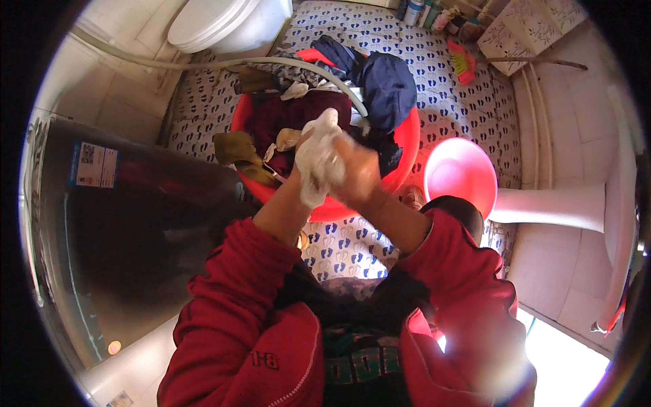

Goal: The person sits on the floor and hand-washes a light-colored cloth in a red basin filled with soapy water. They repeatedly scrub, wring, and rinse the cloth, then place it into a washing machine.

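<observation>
Above a red plastic tub [414, 145], my two hands are close together around a bunched, wet whitish cloth [320, 157]. My left hand [300, 152] is partly covered by the cloth. On its right side, my right hand [358, 168] presses against the cloth, its fingers blurred. Dark red fabric [285, 112], a navy garment [389, 89], an olive garment [241, 155] and patterned cloth fill the tub. The end of a pale hose [356, 102] hangs over the clothes.
A pink basin [460, 175] stands right of the tub, beside a white pedestal [554, 206]. A dark, glossy appliance [137, 244] is at left. A white toilet [218, 25] is beyond. Bottles [414, 12] and a pink brush head [462, 63] are on the footprint-patterned floor.
</observation>
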A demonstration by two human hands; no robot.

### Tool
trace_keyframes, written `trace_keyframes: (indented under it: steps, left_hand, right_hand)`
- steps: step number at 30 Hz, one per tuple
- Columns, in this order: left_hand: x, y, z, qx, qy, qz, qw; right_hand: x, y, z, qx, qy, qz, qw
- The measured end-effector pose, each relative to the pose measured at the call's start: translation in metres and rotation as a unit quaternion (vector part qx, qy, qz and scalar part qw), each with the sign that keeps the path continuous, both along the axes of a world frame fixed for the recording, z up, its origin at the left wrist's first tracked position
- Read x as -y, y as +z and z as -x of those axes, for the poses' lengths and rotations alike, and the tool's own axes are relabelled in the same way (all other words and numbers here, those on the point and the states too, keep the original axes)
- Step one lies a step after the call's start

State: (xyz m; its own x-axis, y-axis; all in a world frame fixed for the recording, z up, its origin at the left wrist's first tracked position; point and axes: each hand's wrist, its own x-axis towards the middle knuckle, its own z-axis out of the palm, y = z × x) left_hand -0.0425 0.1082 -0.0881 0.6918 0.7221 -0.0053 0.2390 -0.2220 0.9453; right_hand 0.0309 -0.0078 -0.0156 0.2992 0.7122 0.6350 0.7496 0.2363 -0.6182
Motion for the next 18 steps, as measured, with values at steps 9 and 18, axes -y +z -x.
trace_keyframes:
  steps: [9,18]
  left_hand:
    - [0.027,0.043,-0.011,0.35,-0.109,0.508,0.779]
    - [0.041,0.088,-0.022,0.302,0.037,0.434,0.848]
  right_hand:
    - [-0.025,-0.026,-0.045,-0.278,-0.075,0.06,0.956]
    - [-0.035,-0.02,-0.057,-0.672,-0.044,-0.042,0.738]
